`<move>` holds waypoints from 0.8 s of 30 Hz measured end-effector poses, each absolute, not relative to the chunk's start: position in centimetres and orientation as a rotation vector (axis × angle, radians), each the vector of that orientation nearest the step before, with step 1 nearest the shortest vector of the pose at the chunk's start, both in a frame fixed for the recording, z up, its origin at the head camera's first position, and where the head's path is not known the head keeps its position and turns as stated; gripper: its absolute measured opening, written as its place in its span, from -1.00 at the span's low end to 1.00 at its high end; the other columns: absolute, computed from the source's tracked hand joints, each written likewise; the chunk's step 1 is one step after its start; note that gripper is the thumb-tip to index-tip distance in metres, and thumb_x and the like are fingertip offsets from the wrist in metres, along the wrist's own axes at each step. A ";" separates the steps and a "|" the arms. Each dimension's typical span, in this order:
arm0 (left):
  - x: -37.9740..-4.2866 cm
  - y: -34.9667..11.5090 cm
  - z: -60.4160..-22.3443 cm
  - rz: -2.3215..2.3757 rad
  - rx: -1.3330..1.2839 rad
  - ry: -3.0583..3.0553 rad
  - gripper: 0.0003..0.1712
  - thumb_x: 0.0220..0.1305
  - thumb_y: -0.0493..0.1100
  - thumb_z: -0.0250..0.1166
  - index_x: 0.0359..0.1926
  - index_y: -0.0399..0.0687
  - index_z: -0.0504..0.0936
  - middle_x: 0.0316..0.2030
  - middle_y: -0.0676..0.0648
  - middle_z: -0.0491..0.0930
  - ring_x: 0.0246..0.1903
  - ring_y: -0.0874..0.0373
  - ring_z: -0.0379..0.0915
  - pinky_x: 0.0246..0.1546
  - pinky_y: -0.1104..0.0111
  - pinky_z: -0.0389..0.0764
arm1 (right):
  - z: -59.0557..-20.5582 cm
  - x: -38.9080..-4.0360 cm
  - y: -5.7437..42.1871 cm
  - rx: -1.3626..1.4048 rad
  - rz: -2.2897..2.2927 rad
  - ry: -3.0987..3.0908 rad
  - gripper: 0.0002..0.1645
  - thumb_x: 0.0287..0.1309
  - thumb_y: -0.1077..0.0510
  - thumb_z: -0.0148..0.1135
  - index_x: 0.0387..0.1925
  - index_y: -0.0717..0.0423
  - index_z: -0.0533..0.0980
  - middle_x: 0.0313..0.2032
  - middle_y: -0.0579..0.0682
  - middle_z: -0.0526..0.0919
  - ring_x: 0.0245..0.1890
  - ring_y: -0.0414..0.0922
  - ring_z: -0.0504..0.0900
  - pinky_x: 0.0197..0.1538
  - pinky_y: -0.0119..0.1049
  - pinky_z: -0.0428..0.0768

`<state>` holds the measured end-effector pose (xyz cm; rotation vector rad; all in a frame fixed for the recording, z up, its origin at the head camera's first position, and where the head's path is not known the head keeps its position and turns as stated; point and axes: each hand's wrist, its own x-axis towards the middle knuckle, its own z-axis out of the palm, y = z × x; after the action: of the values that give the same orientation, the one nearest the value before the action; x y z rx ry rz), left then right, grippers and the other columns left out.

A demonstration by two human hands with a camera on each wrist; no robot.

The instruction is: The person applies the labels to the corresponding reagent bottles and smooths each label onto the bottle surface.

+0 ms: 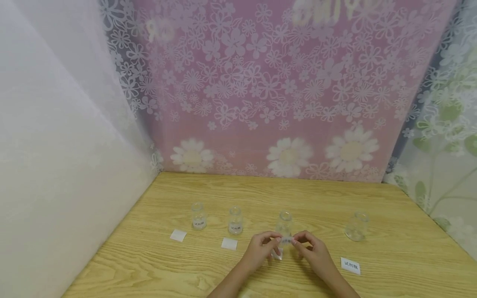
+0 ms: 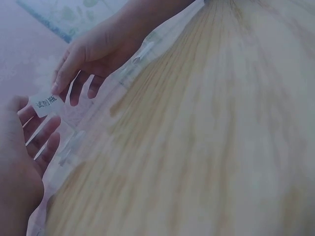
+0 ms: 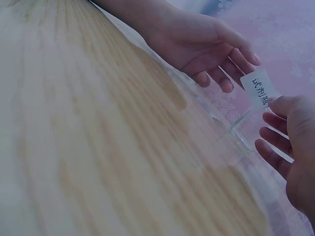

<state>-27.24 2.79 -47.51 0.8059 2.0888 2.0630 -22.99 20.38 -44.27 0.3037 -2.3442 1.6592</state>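
Note:
A small white label (image 1: 286, 240) with black handwritten characters is stretched between both hands. My left hand (image 1: 262, 249) pinches its left end with thumb and forefinger, and my right hand (image 1: 314, 254) pinches the right end. Both wrist views show the label (image 2: 47, 104) (image 3: 260, 88) held up off the table, writing visible. Just behind it stands a clear glass bottle (image 1: 285, 221), its lower part hidden by the label and fingers. Beneath the left fingers lies a small piece of backing paper (image 1: 277, 253), partly covered.
To the left stand two glass bottles (image 1: 199, 215) (image 1: 235, 220) bearing labels, with blank white papers (image 1: 178, 235) (image 1: 229, 243) before them. At right is an unlabelled glass bottle (image 1: 357, 226), a written label (image 1: 350, 265) in front. Floral curtains (image 1: 261, 91) border the wooden table (image 1: 149, 265).

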 end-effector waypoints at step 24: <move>-27.6 2.9 -47.7 2.069 0.730 2.281 -0.84 0.23 -0.19 0.23 -0.18 -0.12 0.50 -0.29 0.09 0.46 -0.51 0.31 0.39 -0.57 0.54 0.41 | -43.9 -22.8 20.1 0.393 1.548 -2.336 -0.94 0.12 0.41 0.16 -0.36 0.25 0.49 -0.40 0.05 0.52 -0.46 -0.03 0.49 -0.56 -0.28 0.55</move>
<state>-27.61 2.95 -47.71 0.7300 2.2813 2.0693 -22.83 20.14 -43.89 0.3930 -2.3361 1.5476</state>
